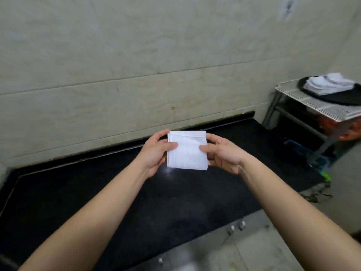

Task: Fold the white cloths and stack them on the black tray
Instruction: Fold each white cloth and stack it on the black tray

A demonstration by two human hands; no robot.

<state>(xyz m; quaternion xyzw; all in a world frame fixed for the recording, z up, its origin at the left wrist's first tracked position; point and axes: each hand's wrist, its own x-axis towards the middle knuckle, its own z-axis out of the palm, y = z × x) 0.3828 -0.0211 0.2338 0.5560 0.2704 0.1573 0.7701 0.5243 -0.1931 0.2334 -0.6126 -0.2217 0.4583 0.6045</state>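
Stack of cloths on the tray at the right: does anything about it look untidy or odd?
Slightly. The stack on the black tray is uneven: its top cloths sit askew, edges not lined up. The cloth pinched between the left hand and right hand looks neatly squared.

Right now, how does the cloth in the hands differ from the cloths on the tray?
The held cloth is one square, gripped by left hand and right hand over the counter; the stacked cloths lie untouched on the black tray. The held cloth looks flat-edged; the stacked cloths sit unevenly. Both are white and folded.
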